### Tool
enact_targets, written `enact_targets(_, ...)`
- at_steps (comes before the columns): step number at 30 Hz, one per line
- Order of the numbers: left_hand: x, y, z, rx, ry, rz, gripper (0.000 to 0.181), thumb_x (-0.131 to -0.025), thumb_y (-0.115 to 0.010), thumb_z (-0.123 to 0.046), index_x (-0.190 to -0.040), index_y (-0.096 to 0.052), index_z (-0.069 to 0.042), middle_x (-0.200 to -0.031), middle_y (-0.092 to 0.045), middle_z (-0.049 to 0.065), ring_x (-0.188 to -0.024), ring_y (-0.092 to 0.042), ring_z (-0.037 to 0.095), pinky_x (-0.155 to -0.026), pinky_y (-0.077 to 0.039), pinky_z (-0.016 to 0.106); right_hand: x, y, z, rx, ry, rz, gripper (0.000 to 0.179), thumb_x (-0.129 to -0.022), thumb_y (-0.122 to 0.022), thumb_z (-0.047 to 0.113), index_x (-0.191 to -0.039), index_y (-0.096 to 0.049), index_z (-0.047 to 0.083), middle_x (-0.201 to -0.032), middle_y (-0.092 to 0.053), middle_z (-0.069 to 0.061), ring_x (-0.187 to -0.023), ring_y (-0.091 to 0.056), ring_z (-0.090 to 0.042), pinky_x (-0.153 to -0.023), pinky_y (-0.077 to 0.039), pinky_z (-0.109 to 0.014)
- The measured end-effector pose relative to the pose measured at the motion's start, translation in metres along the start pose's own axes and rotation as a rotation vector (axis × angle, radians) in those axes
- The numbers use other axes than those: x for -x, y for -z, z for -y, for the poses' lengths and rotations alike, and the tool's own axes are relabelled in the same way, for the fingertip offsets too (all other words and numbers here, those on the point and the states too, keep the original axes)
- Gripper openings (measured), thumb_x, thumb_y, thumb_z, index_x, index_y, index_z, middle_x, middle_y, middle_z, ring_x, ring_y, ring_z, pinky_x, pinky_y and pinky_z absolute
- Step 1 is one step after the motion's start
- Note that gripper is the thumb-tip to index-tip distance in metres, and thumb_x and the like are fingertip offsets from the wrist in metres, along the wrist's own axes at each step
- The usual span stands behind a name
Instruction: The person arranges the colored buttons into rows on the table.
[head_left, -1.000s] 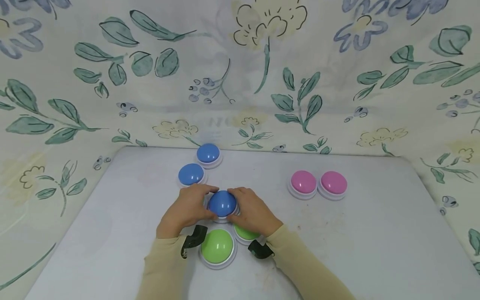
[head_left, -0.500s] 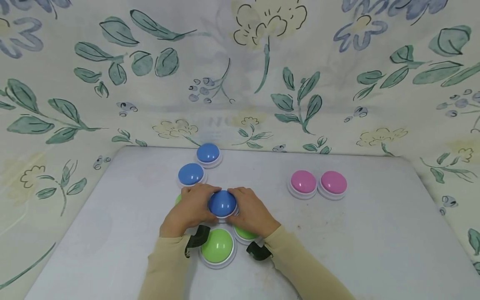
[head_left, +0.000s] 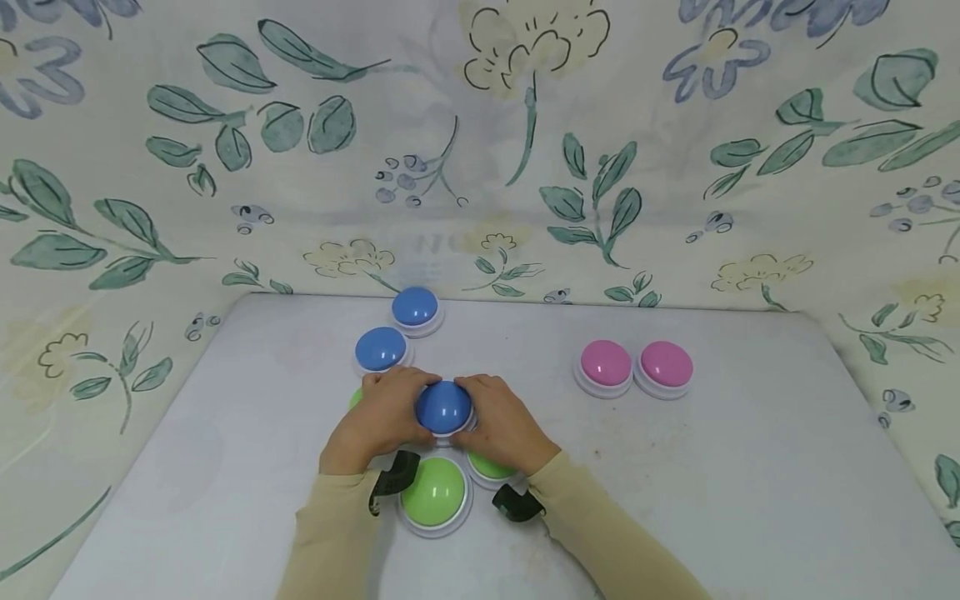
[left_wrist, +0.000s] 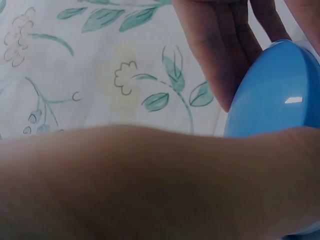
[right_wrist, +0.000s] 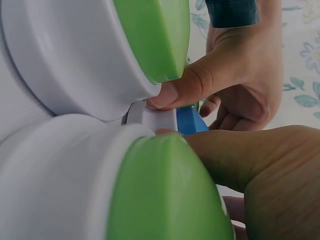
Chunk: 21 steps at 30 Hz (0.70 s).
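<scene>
Both hands hold one blue push button (head_left: 444,407) with a white base, at the middle of the table. My left hand (head_left: 386,412) grips its left side, thumb at the near edge and fingers at the far edge. From the right, my right hand (head_left: 510,425) grips it the same way. In the right wrist view, the left thumb (right_wrist: 167,95) presses on the white base beside the blue dome. Just nearer stand two green push buttons, one in full view (head_left: 433,492), the other (head_left: 491,465) partly under the right hand. A further green button (head_left: 356,398) is mostly hidden behind the left hand.
Two more blue buttons stand beyond the left hand, one (head_left: 380,348) close to it and one (head_left: 415,307) by the back edge. Two pink buttons (head_left: 606,364) (head_left: 667,365) sit side by side to the right. A flowered cloth (head_left: 480,200) rises behind the white table (head_left: 712,483).
My left hand has shifted slightly right, closer round the blue push button, baring an edge of the green button behind it. The right hand has barely moved.
</scene>
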<state>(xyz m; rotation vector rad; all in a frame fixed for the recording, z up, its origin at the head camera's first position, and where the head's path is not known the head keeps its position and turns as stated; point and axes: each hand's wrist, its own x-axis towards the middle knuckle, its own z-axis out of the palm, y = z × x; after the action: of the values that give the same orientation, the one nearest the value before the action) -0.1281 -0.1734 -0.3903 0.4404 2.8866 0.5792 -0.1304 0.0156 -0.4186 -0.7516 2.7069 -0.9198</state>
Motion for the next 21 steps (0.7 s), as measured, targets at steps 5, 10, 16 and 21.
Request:
enact_targets(5,-0.0004,0.0003,0.0009,0.011,-0.004,-0.008,0.076,-0.062,-0.095,-0.015,-0.129,-0.062,0.000,-0.125,-0.066,0.015,-0.123,-0.052,0.036,-0.098,-0.035,0.059,0.0002,-0.0002,-0.0007,-0.002,0.015,-0.017,0.070,-0.086,-0.080,0.024,-0.144,-0.050,0.000,-0.142,-0.055,-0.015,-0.130,-0.050,-0.028,-0.109,-0.046,-0.041)
enact_targets(10,0.0015,0.0036,0.0004,0.038,-0.033,-0.034,0.074,-0.063,-0.094,-0.011,-0.129,-0.062,0.002,-0.126,-0.066,0.016,-0.123,-0.054,0.037,-0.105,-0.038,0.061,0.0003,0.0002,-0.0019,-0.016,0.013,-0.031,0.071,-0.086,-0.080,0.024,-0.145,-0.048,0.000,-0.144,-0.053,-0.015,-0.131,-0.050,-0.028,-0.109,-0.046,-0.040)
enact_targets(16,0.0035,0.0079,0.0001,0.128,-0.057,-0.058,0.074,-0.065,-0.092,-0.005,-0.131,-0.060,0.004,-0.130,-0.063,0.018,-0.124,-0.056,0.039,-0.107,-0.043,0.056,0.0009,0.0030,-0.0008,-0.043,0.017,-0.072,0.070,-0.086,-0.079,0.023,-0.145,-0.048,0.000,-0.144,-0.052,-0.016,-0.131,-0.049,-0.030,-0.109,-0.046,-0.042)
enact_targets(21,0.0036,0.0095,0.0006,0.149,-0.065,-0.064,0.075,-0.067,-0.092,-0.006,-0.133,-0.059,0.004,-0.132,-0.062,0.019,-0.125,-0.055,0.040,-0.107,-0.044,0.055,0.0017,0.0045,-0.0005,-0.051,0.034,-0.098,0.069,-0.086,-0.079,0.022,-0.145,-0.048,0.001,-0.144,-0.052,-0.016,-0.131,-0.049,-0.031,-0.109,-0.046,-0.043)
